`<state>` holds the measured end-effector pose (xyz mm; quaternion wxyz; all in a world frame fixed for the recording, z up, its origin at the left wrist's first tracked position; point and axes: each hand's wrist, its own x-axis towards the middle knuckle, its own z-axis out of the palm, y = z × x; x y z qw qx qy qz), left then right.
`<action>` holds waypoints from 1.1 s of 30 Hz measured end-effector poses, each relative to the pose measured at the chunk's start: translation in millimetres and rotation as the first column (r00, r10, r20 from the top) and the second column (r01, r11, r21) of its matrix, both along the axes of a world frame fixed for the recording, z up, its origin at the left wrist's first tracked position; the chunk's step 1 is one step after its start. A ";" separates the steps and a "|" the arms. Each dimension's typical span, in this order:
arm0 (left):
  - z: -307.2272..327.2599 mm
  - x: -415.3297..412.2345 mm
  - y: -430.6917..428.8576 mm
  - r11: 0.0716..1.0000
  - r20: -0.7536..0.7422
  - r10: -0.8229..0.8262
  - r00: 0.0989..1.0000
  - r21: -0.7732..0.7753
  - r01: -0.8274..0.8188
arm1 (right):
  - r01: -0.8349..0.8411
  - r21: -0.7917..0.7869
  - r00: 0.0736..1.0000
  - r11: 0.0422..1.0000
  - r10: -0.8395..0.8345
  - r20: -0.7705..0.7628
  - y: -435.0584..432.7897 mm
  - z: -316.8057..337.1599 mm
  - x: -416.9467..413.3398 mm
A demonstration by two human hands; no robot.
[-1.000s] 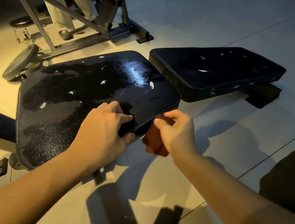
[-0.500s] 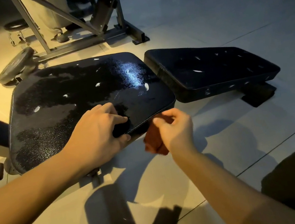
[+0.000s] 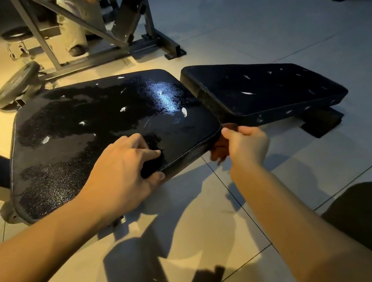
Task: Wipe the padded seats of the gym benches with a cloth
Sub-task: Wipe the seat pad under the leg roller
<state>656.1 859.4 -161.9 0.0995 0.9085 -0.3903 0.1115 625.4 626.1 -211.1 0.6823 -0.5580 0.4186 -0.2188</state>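
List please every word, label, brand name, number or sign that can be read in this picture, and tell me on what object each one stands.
No readable text shows anywhere.
The large black padded seat bears only white scuffs and worn patches, no letters.
The smaller black padded seat shows the same kind of marks.
The dark red cloth in the right hand is plain.
The grey metal machine frame shows no label.

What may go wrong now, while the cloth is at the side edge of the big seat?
1. The right hand holds the cloth bunched under the corner of the big seat, beside the narrow gap to the small seat; fingers might get pinched there.
2. The big seat's top looks wet and torn in spots; the left hand pressing on its edge may slip.
3. The cloth is off the top surface, so the small seat's top may be missed.
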 end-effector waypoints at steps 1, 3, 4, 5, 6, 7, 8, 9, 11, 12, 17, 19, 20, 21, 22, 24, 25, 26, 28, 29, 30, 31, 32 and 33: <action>0.2 0.6 -0.3 1.000 0.002 -0.008 1.000 -0.002 0.008 | 0.003 -0.001 1.000 1.000 -0.003 0.011 2.1 -0.9 -2.8; 0.0 2.1 -1.1 1.000 0.004 -0.013 1.000 0.005 0.013 | 0.008 0.010 1.000 1.000 -0.008 0.010 5.7 -2.5 -10.0; 0.4 2.8 -1.7 1.000 0.005 -0.006 1.000 0.008 0.006 | -0.010 0.025 1.000 1.000 0.010 0.002 9.5 -3.5 -13.3; 0.7 3.2 -2.6 1.000 0.002 0.002 1.000 0.012 -0.002 | -0.041 0.041 0.999 0.998 0.041 -0.001 14.9 -2.6 -18.3; 1.3 3.4 -3.7 1.000 -0.002 0.006 1.000 0.019 -0.006 | -0.092 0.065 0.996 0.994 0.093 -0.006 21.4 -1.5 -23.1; 2.4 3.6 -5.0 1.000 -0.004 0.007 1.000 0.026 -0.007 | -0.157 0.079 0.987 0.984 0.160 -0.023 28.3 0.6 -27.1; 3.8 3.7 -6.2 0.999 -0.003 0.008 1.000 0.035 -0.008 | -0.235 0.094 0.970 0.967 0.239 -0.037 32.6 1.3 -30.2; 5.5 3.7 -7.1 0.999 -0.001 0.011 1.000 0.044 -0.011 | -0.304 0.121 0.949 0.945 0.311 -0.043 36.3 5.5 -33.9; 7.8 4.2 -7.7 0.999 -0.019 0.019 1.000 0.041 -0.019 | -0.348 0.173 0.929 0.922 0.364 -0.072 31.4 12.3 -37.5; 9.0 4.6 -7.5 0.999 -0.043 0.026 0.999 0.035 -0.024 | -0.313 0.166 0.938 0.935 0.332 -0.099 23.9 11.2 -37.5; 12.3 5.1 -7.2 0.999 -0.103 0.042 0.994 0.037 -0.038 | -0.065 0.090 0.982 0.994 0.080 -0.169 -3.7 12.2 -32.1; 12.4 3.1 -7.7 0.998 -0.094 0.042 0.995 0.042 -0.038 | -0.090 0.118 0.989 0.989 0.102 -0.102 -1.5 10.6 -26.2; 12.9 1.7 -8.3 0.998 -0.093 0.043 0.995 0.041 -0.039 | -0.110 0.111 0.990 0.988 0.119 -0.077 1.6 8.9 -23.5; 13.5 0.8 -8.8 0.998 -0.093 0.044 0.995 0.039 -0.041 | -0.118 0.102 0.990 0.988 0.125 -0.060 7.4 9.4 -22.8; 13.9 0.6 -9.2 0.998 -0.092 0.047 0.995 0.041 -0.043 | -0.123 0.094 0.991 0.988 0.128 -0.049 13.5 7.7 -23.3; 14.7 1.1 -10.5 0.997 -0.092 0.049 0.995 0.059 -0.043 | -0.191 0.097 0.978 0.977 0.198 -0.065 26.9 4.2 -27.3; 15.4 1.6 -10.4 0.997 -0.094 0.048 0.994 0.068 -0.042 | -0.243 0.121 0.964 0.963 0.253 -0.082 34.2 6.8 -30.1; 16.5 2.2 -9.9 0.996 -0.100 0.047 0.994 0.075 -0.040 | -0.284 0.176 0.951 0.943 0.300 -0.074 39.0 10.2 -32.2; 18.8 3.4 -8.4 0.996 -0.130 0.043 0.991 0.085 -0.032 | -0.335 0.276 0.936 0.901 0.353 -0.016 37.0 12.8 -35.4; 20.1 4.0 -7.4 0.995 -0.150 0.041 0.988 0.091 -0.028 | -0.313 0.266 0.943 0.912 0.331 -0.024 30.6 11.1 -36.1; 21.5 4.0 -6.8 0.995 -0.167 0.040 0.985 0.101 -0.023 | -0.268 0.225 0.957 0.937 0.286 -0.050 21.5 10.3 -36.6; 22.5 3.6 -6.6 0.994 -0.178 0.037 0.983 0.111 -0.017 | -0.203 0.158 0.974 0.966 0.216 -0.072 13.9 11.8 -38.0; 22.9 3.1 -6.4 0.993 -0.179 0.033 0.983 0.119 -0.012 | -0.149 0.094 0.983 0.984 0.158 -0.090 5.1 8.7 -37.6; 22.7 2.5 -6.6 0.992 -0.170 0.029 0.985 0.126 -0.008 | -0.116 0.068 0.987 0.991 0.123 -0.104 2.0 11.3 -37.1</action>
